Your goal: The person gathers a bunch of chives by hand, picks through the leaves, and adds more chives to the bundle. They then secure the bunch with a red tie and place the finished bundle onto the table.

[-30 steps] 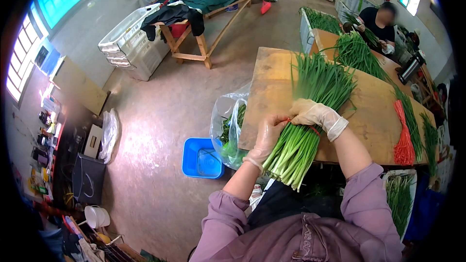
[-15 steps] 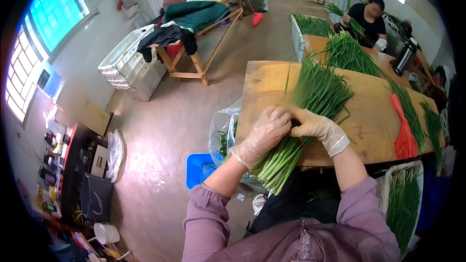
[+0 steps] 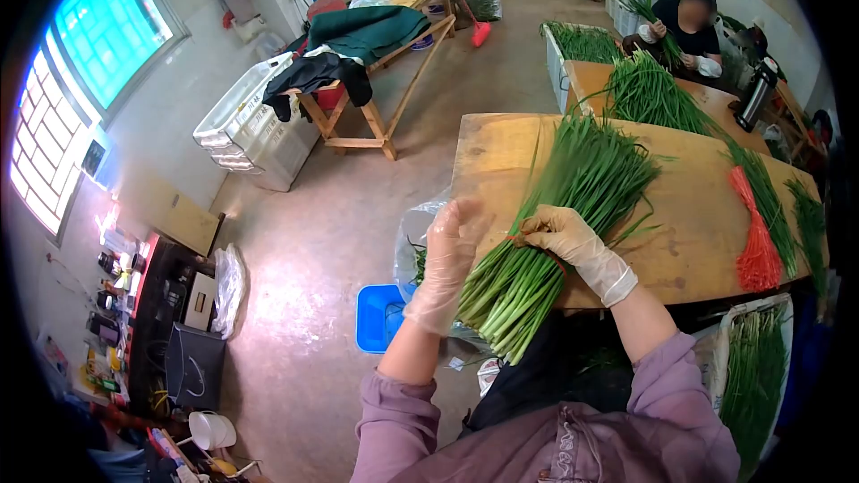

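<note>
A thick bunch of long green chives (image 3: 595, 165) lies across the near edge of the wooden table, with its pale stem ends hanging toward me. A thin red tie (image 3: 513, 238) goes round the stems. On top of the bunch, my right hand (image 3: 573, 246), in a clear glove, is closed with the fingertips pinching at the tie. My left hand (image 3: 450, 255), gloved too, is raised just left of the stems, apart from them. Its fingers point up, slightly blurred and loosely apart, and nothing shows in them.
Red ties (image 3: 756, 237) lie in a bundle on the wooden table (image 3: 689, 255) at right. More chives (image 3: 653, 94) are heaped farther back, where a co-worker (image 3: 689, 31) holds some greens. A blue bin (image 3: 380, 317) stands on the floor at left, and a crate of greens (image 3: 752, 376) at lower right.
My left hand has come away from the bunch, moving left and up. My right hand stays on the tied stems. The co-worker's hands have shifted on their greens.
</note>
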A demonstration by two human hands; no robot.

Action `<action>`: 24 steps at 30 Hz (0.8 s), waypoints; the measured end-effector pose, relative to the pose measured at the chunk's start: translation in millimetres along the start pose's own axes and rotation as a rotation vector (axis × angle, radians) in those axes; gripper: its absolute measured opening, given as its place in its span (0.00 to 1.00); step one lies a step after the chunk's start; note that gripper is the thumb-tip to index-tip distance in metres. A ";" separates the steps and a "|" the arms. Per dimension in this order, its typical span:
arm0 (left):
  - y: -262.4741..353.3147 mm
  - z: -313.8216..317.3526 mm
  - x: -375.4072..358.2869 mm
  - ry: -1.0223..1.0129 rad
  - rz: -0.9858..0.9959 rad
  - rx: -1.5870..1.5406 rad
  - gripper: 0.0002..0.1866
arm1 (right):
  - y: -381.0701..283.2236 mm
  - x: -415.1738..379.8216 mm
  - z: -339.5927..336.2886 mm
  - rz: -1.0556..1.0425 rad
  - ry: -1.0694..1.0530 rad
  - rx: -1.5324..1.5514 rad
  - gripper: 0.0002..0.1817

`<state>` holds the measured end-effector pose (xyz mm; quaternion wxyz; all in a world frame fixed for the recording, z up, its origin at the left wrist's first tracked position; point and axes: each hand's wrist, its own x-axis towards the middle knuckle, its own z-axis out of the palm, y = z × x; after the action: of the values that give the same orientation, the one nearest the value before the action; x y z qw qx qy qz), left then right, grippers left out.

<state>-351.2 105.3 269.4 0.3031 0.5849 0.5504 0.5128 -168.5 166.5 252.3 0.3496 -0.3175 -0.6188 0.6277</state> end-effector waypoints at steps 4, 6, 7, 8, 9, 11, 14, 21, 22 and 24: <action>37.8 21.0 -31.1 -0.411 0.022 0.770 0.58 | 6.7 -2.7 0.7 -0.121 0.110 -0.103 0.02; 33.2 15.6 -25.0 -0.481 0.017 0.790 0.58 | 7.8 -13.7 2.0 -0.160 0.159 0.018 0.02; 30.0 14.3 -22.3 -0.554 0.009 0.806 0.59 | 9.7 -20.4 2.3 -0.195 0.208 0.138 0.02; 19.5 15.6 -19.5 -0.538 0.087 0.844 0.59 | 21.9 -20.2 -1.5 -0.287 0.244 0.043 0.02; 24.3 17.1 -18.1 -0.543 0.083 0.844 0.59 | 30.1 -17.3 0.1 -0.283 0.246 0.046 0.02; 37.4 25.4 -13.2 -0.441 0.175 0.949 0.57 | 34.9 -7.9 7.6 -0.288 0.339 0.174 0.02; 27.5 50.7 -10.9 -0.287 0.162 0.831 0.52 | 31.3 -0.8 17.0 -0.323 0.348 0.180 0.03; 15.7 51.9 -3.7 -0.325 0.018 0.657 0.43 | 25.3 -54.4 4.6 -0.443 0.167 -0.062 0.07; 10.0 55.8 -7.7 -0.237 0.105 0.727 0.43 | 28.3 -55.0 6.5 -0.464 0.161 0.200 0.06; 16.3 56.2 -8.3 -0.191 0.170 0.813 0.43 | 33.8 -52.8 -0.2 -0.372 0.265 0.372 0.06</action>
<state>-292.1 105.7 265.8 0.0541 0.7451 0.6270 0.2207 -140.6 123.0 216.7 0.5887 -0.2082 -0.4897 0.6085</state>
